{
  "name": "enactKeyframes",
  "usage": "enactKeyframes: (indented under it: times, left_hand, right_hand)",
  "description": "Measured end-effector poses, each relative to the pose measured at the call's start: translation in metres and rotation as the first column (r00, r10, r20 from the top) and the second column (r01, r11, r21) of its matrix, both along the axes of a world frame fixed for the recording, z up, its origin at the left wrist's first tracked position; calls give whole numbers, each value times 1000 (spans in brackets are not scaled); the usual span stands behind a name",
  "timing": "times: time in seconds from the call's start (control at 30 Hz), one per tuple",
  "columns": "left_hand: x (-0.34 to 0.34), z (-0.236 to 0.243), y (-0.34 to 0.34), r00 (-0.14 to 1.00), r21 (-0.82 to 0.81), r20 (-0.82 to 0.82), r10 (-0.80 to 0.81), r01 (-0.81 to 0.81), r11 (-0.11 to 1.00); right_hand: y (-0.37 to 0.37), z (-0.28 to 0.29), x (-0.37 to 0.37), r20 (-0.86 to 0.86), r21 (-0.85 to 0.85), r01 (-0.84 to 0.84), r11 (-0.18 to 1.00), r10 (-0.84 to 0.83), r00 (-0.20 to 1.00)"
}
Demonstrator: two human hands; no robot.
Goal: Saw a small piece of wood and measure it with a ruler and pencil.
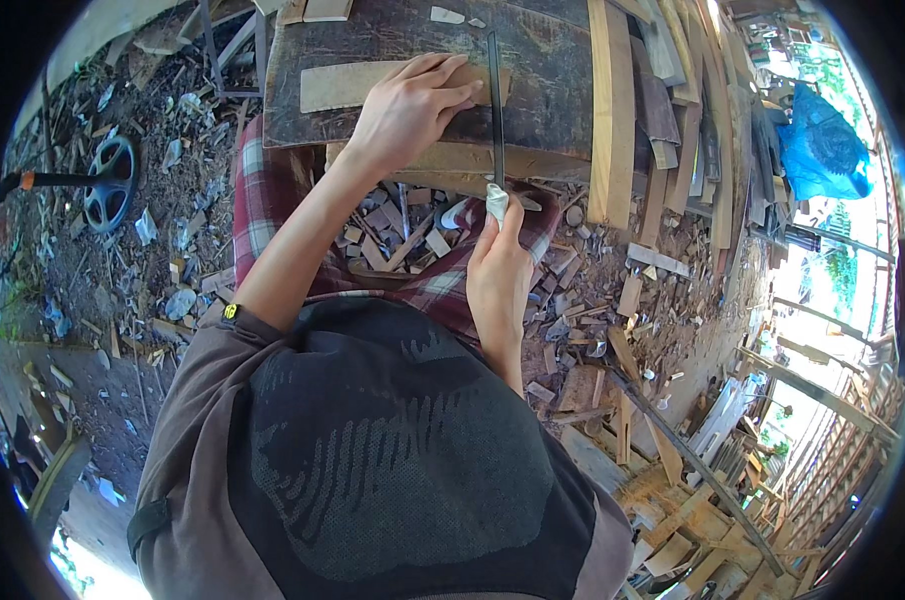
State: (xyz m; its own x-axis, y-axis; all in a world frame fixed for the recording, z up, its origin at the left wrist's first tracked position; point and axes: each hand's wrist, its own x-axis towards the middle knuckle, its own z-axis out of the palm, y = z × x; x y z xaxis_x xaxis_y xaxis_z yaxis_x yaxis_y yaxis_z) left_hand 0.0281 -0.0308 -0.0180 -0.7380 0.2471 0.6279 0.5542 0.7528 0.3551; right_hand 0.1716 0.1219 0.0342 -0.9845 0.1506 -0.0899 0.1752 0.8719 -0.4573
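My left hand (pixel 418 100) lies on top of a flat, pale wooden board (pixel 335 87), its fingers bent over it and holding it against the dark workbench (pixel 558 85). In my right hand (pixel 501 255) is the pale, cloth-wrapped handle of a long, narrow, dark blade (pixel 499 115). My right fingers are closed around that handle. The blade points away from me and crosses over the board's right end, just right of my left fingers. Whether its edge has teeth is too small to tell.
Long wooden planks (pixel 613 120) lie along the bench's right side. Wood offcuts (pixel 388 225) litter the ground around my legs. At the left stands a blue handwheel (pixel 111 185); at the far right hangs a blue plastic bag (pixel 823 145). Small scraps (pixel 447 15) sit on the bench's far part.
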Motion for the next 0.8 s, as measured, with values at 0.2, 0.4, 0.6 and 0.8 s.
enactKeyframes:
  times: [0.2, 0.4, 0.6, 0.8]
  left_hand:
    - [-1, 2, -3, 1000, -1, 13, -17, 17, 1000]
    - [-1, 2, 0, 1000, -19, 13, -1, 1, 1000]
    - [2, 2, 1, 999, 12, 31, 21, -22, 1000]
    - [3, 4, 0, 999, 25, 37, 13, -14, 1000]
  right_hand:
    - [-5, 8, -13, 90, 68, 5, 998, -11, 996]
    - [-5, 12, -28, 129, 61, 24, 998, -32, 991]
    - [-15, 8, -21, 123, 92, 35, 995, -46, 991]
    - [-9, 15, -4, 105, 91, 15, 996, -24, 994]
